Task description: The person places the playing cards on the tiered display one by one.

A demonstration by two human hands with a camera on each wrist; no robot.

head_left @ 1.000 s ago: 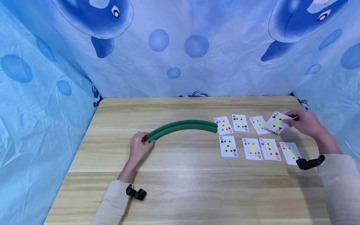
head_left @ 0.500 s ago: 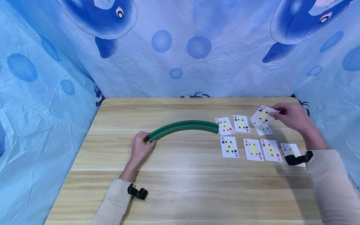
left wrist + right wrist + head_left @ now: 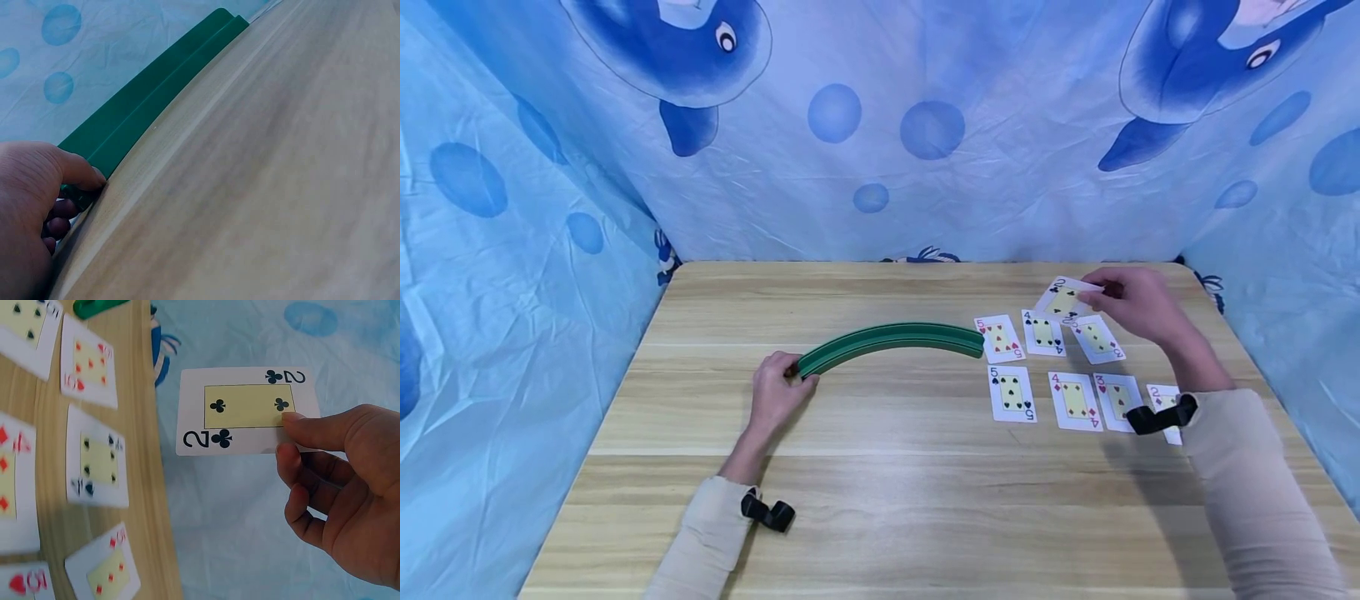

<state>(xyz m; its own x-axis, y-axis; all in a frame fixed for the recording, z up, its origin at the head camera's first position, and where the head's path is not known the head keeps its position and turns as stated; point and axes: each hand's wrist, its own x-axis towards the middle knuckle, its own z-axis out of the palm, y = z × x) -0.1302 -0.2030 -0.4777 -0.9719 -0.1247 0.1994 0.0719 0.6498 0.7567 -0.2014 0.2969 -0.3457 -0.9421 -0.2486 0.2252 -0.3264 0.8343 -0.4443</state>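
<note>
My left hand (image 3: 775, 392) grips the left end of a curved green card holder (image 3: 887, 336), its thumb over the near side in the left wrist view. The holder lies on the table, its right end beside the five of hearts (image 3: 1000, 337). My right hand (image 3: 1138, 307) pinches the two of clubs (image 3: 248, 411) between thumb and fingers, face up. In the head view that card overlaps the tops of the four of spades (image 3: 1045, 335) and the three of diamonds (image 3: 1097, 340).
A front row holds the five of spades (image 3: 1011, 393), four of diamonds (image 3: 1075, 402), three of hearts (image 3: 1115, 400) and two of diamonds (image 3: 1163, 398), partly hidden by my right wrist. A blue cloth (image 3: 760, 208) hangs behind the wooden table (image 3: 880, 500).
My right hand has carried the two of clubs leftward and slightly back, from over the three of diamonds to near the four of spades. The left hand and holder stay put.
</note>
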